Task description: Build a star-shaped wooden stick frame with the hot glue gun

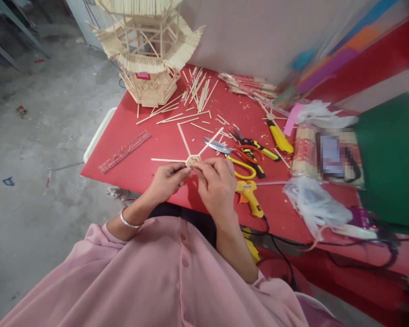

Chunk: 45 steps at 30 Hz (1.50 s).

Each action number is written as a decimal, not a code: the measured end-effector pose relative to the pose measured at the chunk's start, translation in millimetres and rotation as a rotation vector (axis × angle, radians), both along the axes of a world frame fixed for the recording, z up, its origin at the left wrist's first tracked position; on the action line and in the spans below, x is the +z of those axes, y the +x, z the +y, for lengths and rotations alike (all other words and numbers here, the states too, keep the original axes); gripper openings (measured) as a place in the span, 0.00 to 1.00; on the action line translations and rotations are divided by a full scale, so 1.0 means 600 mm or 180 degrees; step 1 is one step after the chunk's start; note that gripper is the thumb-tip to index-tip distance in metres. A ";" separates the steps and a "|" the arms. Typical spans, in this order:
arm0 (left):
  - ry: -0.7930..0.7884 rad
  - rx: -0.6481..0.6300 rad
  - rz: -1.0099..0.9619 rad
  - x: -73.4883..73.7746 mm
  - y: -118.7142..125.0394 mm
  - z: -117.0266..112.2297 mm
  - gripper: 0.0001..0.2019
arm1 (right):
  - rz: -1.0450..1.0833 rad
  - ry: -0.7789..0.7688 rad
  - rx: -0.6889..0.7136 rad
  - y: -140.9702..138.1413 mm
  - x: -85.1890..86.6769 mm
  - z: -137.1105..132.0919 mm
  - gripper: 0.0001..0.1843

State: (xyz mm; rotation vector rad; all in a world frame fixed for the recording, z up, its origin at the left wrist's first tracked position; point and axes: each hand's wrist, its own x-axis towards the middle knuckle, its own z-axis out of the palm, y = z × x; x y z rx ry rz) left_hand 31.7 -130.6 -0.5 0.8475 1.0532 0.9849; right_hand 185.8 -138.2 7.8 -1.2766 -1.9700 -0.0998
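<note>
My left hand (167, 180) and my right hand (216, 181) both pinch a small star-shaped frame of thin wooden sticks (190, 155), held just above the red table (150, 150). Its spokes fan out to the left and away from me. The fingers of both hands are closed on its hub. A silver bangle circles my left wrist.
A tall stick-built pagoda model (150, 50) stands at the table's far left corner, loose sticks (194, 95) scattered before it. Scissors (231, 154), pliers (255, 146), a yellow knife (280, 138), a yellow glue gun (250, 196), a ruler (124, 151) and plastic bags (313, 204) lie around.
</note>
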 end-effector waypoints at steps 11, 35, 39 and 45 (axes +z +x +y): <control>-0.0091 -0.0024 -0.0200 -0.003 0.001 -0.002 0.20 | 0.0293 -0.0133 -0.0087 -0.007 -0.010 -0.004 0.06; -0.0121 0.0114 -0.0124 -0.006 0.001 -0.005 0.21 | 0.0289 -0.0205 0.0000 -0.007 -0.011 -0.002 0.04; -0.0125 0.0127 -0.0133 -0.014 0.000 -0.005 0.21 | 0.0136 0.0091 0.0008 -0.008 -0.013 -0.004 0.05; -0.0164 0.0038 -0.0203 -0.017 -0.003 -0.003 0.17 | -0.0029 0.0034 0.0088 0.001 -0.012 -0.003 0.10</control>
